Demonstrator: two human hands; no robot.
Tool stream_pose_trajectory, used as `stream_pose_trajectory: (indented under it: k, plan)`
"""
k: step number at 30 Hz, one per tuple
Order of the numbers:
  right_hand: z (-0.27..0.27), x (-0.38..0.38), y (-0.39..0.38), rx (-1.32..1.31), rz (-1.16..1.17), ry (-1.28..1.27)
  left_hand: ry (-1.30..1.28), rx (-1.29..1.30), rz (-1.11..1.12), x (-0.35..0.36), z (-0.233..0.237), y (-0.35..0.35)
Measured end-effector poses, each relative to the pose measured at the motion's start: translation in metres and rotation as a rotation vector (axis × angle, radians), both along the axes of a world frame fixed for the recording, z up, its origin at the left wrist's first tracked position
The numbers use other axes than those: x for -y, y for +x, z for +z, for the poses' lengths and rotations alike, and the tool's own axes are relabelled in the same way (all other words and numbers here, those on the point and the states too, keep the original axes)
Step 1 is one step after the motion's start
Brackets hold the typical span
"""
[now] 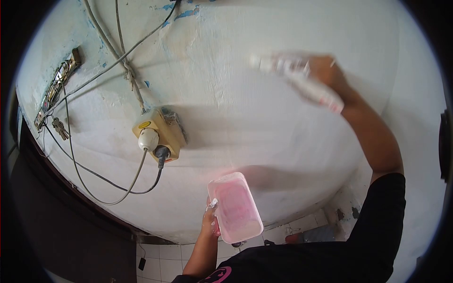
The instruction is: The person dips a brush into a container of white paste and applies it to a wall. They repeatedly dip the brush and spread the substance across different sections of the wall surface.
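My left hand [210,220] grips the side of a pink rectangular plastic tub [234,207], held tilted in front of the wall. White paint-like smears mark its fingers, and a thin pinkish-white residue coats the tub's inside. Higher up at the right, my right hand [325,71] is closed around a white paintbrush [295,68], both blurred by motion. The brush's pale tip points left, near or against the white wall [264,122]; contact cannot be made out. Its handle end, with red marks, slants down to the right.
A yellowish socket box [158,134] with two plugs juts from the wall at left, cables looping around it. Keys [60,128] hang from a metal rack [59,87]. Blue patches show through worn paint. Below are a dark door [71,221] and white floor tiles [170,252].
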State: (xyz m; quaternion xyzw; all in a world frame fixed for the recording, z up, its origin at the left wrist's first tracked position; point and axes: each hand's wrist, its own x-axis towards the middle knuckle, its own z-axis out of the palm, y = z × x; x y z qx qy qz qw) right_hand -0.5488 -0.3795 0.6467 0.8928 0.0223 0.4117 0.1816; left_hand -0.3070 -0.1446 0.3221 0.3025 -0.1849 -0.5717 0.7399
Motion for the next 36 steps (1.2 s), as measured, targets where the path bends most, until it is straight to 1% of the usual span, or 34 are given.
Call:
stream_pose_trajectory:
  k: [1, 2, 4, 5, 6, 7, 8, 9, 11, 13, 15, 17, 18, 20, 21, 22, 23, 24, 25, 27, 29, 31, 32, 33, 34, 36]
  plan:
    - [0.021, -0.007, -0.002, 0.108, 0.044, 0.023, 0.003, 0.009, 0.001, 0.003, -0.001, 0.000]
    - [0.019, -0.011, 0.002, 0.107, 0.042, 0.023, 0.002, 0.007, -0.001, 0.003, -0.001, -0.001]
    - [0.002, -0.021, 0.006, 0.134, -0.085, -0.199, -0.007, 0.008, 0.005, 0.003, 0.000, -0.002]
    - [-0.027, -0.016, 0.008, 0.056, -0.286, -0.599, -0.006, 0.012, 0.001, 0.001, 0.000, -0.002]
    - [-0.069, -0.015, 0.012, 0.075, -0.134, -0.543, -0.003, 0.018, 0.011, -0.003, -0.004, -0.008]
    - [-0.099, -0.020, 0.016, -0.022, -0.060, -0.656, -0.001, 0.020, 0.024, -0.004, -0.005, -0.008]
    - [-0.118, -0.032, 0.013, -0.221, -0.070, -0.571, -0.004, 0.019, 0.021, -0.004, -0.004, -0.009]
    - [-0.126, -0.039, 0.016, -0.327, -0.043, -0.482, -0.015, 0.021, 0.002, -0.005, -0.002, -0.009]
    - [-0.118, -0.038, 0.014, -0.348, 0.006, -0.409, -0.017, 0.024, -0.016, -0.008, 0.006, -0.013]
    - [-0.078, -0.023, 0.011, -0.222, -0.090, -0.243, -0.048, 0.081, 0.008, -0.009, 0.015, -0.021]
    - [-0.020, -0.028, -0.001, -0.161, -0.179, 0.363, -0.032, 0.124, 0.009, -0.009, 0.007, -0.020]
    - [0.011, -0.007, -0.006, 0.218, -0.064, -0.356, -0.023, 0.175, 0.013, -0.010, 0.006, -0.018]
    - [0.005, -0.005, -0.009, 0.219, -0.064, -0.357, -0.023, 0.184, 0.017, -0.013, 0.008, -0.020]
    - [-0.020, -0.002, -0.012, 0.028, -0.127, -0.231, -0.030, 0.192, 0.017, -0.013, 0.007, -0.022]
    - [-0.043, -0.014, 0.000, 0.078, -0.218, -0.608, -0.029, 0.182, 0.037, -0.013, 0.004, -0.023]
    - [-0.075, -0.017, 0.010, 0.065, -0.142, -0.643, -0.028, 0.173, 0.058, -0.014, 0.002, -0.023]
    - [-0.094, -0.031, 0.014, -0.082, -0.007, -0.599, -0.029, 0.172, 0.058, -0.013, 0.000, -0.022]
    - [-0.119, -0.036, 0.015, -0.264, -0.064, -0.484, -0.019, 0.154, 0.065, -0.013, -0.002, -0.022]
    - [-0.127, -0.039, 0.016, -0.374, -0.016, -0.362, -0.009, 0.135, 0.073, -0.013, -0.003, -0.022]
    - [-0.117, -0.027, 0.009, -0.423, -0.028, -0.220, -0.021, 0.140, 0.073, -0.014, -0.006, -0.032]
    - [-0.054, -0.021, 0.005, -0.208, 0.058, -0.119, -0.033, 0.141, 0.075, -0.012, -0.007, -0.034]
    - [-0.004, 0.003, 0.003, 0.153, 0.032, -0.375, -0.029, 0.105, 0.066, -0.011, -0.012, -0.037]
    - [0.019, 0.009, -0.006, 0.275, -0.072, -0.498, -0.022, 0.102, 0.066, -0.011, -0.014, -0.040]
    - [0.030, 0.012, -0.014, 0.398, -0.179, -0.619, -0.014, 0.064, 0.077, -0.011, -0.017, -0.042]
    - [0.020, 0.013, -0.017, 0.396, -0.178, -0.612, -0.007, 0.026, 0.089, -0.011, -0.019, -0.042]
    - [-0.017, 0.009, -0.018, 0.162, -0.112, -0.056, -0.029, 0.025, 0.087, -0.012, -0.020, -0.043]
